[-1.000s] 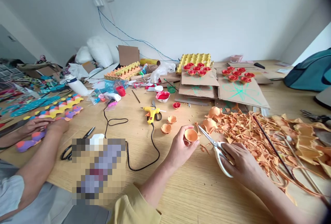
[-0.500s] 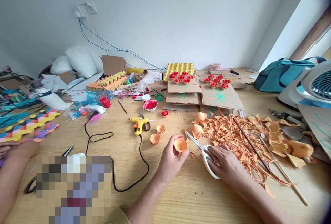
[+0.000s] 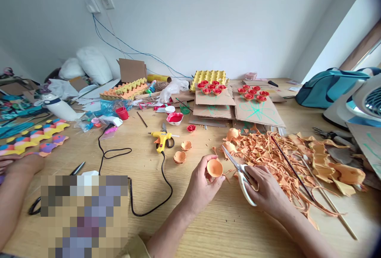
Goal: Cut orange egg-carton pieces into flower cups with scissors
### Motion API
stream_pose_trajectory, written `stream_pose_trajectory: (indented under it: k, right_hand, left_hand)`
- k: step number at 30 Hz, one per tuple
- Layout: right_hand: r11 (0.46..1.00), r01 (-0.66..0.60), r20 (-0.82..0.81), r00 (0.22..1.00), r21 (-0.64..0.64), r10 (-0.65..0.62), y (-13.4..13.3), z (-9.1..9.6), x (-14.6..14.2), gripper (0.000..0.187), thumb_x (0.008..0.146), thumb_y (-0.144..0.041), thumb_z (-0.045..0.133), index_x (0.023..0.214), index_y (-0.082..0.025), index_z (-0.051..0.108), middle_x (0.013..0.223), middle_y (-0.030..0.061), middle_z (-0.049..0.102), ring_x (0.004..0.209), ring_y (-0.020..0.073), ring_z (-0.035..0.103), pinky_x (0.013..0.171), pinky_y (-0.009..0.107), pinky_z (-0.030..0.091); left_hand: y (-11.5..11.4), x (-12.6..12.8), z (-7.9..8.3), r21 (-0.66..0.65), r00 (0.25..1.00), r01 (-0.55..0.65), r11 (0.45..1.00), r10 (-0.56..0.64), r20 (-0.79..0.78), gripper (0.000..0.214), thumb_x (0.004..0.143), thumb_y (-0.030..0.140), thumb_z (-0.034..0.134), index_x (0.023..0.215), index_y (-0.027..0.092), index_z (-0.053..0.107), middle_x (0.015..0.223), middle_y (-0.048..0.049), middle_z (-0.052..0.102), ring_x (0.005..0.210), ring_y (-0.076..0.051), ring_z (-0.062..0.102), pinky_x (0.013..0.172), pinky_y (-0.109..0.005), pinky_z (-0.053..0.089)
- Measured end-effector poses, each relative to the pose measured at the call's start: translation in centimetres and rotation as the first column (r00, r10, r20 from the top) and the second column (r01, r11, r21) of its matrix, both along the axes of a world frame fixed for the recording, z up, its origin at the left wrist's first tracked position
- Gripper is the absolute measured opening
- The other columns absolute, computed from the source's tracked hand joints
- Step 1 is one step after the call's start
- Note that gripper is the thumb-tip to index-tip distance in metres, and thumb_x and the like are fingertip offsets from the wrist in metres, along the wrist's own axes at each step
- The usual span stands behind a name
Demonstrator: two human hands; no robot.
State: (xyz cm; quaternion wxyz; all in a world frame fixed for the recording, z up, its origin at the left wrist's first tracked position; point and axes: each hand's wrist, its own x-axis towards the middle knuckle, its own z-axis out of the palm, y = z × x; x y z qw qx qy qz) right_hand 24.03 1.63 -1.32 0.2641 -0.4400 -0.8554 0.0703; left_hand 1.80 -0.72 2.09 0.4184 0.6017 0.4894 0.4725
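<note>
My left hand (image 3: 202, 186) pinches the orange cup (image 3: 214, 168), its hollow facing me; my right hand (image 3: 264, 188) grips the white-handled scissors (image 3: 239, 167) just right of it, blades slanting forward and leftward beside its rim.

From here, the black metal scissors (image 3: 78, 168) are partly lost under a pixelated patch (image 3: 86, 214). White rounded fan (image 3: 347, 101) cut off at right. Small round orange cup (image 3: 214, 168): underside hidden by left hand (image 3: 200, 186).

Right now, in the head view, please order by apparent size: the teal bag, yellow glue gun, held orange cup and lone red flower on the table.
Teal bag
Yellow glue gun
Orange cup
Lone red flower
Nearness to the camera may enlarge the cup.
</note>
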Motion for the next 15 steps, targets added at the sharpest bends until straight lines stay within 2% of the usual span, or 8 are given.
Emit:
stream_pose_trajectory:
  k: [7, 11, 15]
  right_hand:
    - [0.999, -0.036, 0.002, 0.999, -0.02, 0.036, -0.68, 0.56, -0.41, 0.022, 0.097, -0.029, 0.047, 0.077, -0.023, 0.042, 0.067, -0.0025, 0.05, 0.062, 0.0154, 0.047, 0.066, 0.03, 0.037]
    - [0.998, -0.055, -0.017, 0.998, -0.043, 0.054, -0.93, 0.65, -0.67, 0.02, 0.097, -0.028, 0.047, 0.078, -0.023, 0.042, 0.069, -0.0021, 0.051, 0.063, 0.016, 0.047, 0.068, 0.031, 0.038]
    - [0.996, -0.08, -0.018, 0.997, -0.049, 0.079, -0.95, 0.36, -0.67, 0.02, 0.095, -0.025, 0.05, 0.077, -0.023, 0.04, 0.069, -0.0022, 0.051, 0.064, 0.016, 0.046, 0.07, 0.032, 0.038]
  left_hand:
    - [0.02, -0.1, -0.47, 0.057, 0.998, -0.047, 0.997, 0.049, -0.033, 0.047, 0.079, 0.019, 0.07, 0.124, 0.022, 0.055, 0.103, -0.0045, 0.066, 0.083, -0.016, 0.06, 0.074, -0.027, 0.052]
    - [0.09, -0.36, -0.18, 0.1, 0.997, -0.059, 0.993, 0.063, -0.038, 0.046, 0.078, 0.019, 0.071, 0.122, 0.021, 0.057, 0.112, -0.0068, 0.066, 0.093, -0.018, 0.063, 0.076, -0.027, 0.053]
    - [0.0, -0.42, 0.26, 0.094, 0.997, -0.065, 0.993, 0.068, -0.027, 0.042, 0.077, 0.018, 0.072, 0.117, 0.02, 0.058, 0.108, -0.0069, 0.067, 0.098, -0.02, 0.063, 0.085, -0.03, 0.053]
